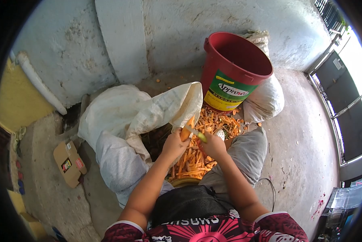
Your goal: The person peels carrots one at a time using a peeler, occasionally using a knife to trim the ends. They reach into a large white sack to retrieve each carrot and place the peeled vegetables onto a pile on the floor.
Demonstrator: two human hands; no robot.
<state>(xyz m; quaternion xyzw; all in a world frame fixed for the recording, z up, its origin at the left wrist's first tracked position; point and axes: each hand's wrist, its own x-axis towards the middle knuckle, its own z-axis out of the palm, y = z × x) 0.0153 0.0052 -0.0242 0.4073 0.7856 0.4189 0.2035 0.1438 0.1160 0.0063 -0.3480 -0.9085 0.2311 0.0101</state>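
In the head view, my left hand [174,144] is closed around an orange carrot [187,131]. My right hand [214,146] grips a small knife [202,137] by its yellow-green handle, with the pale blade against or very close to the carrot. Below both hands, between my knees, orange strips [189,164] are heaped in a container with a yellow rim [185,181]. A large white woven sack [116,109] lies to the left, its mouth folded open beside my left hand, and dark contents show inside.
A red bucket [237,72] with a margarine label stands ahead, with orange scraps [217,121] at its base. Behind it leans a filled white sack [265,101]. A flattened cardboard box [69,164] lies at left. A wall [173,36] closes off the far side.
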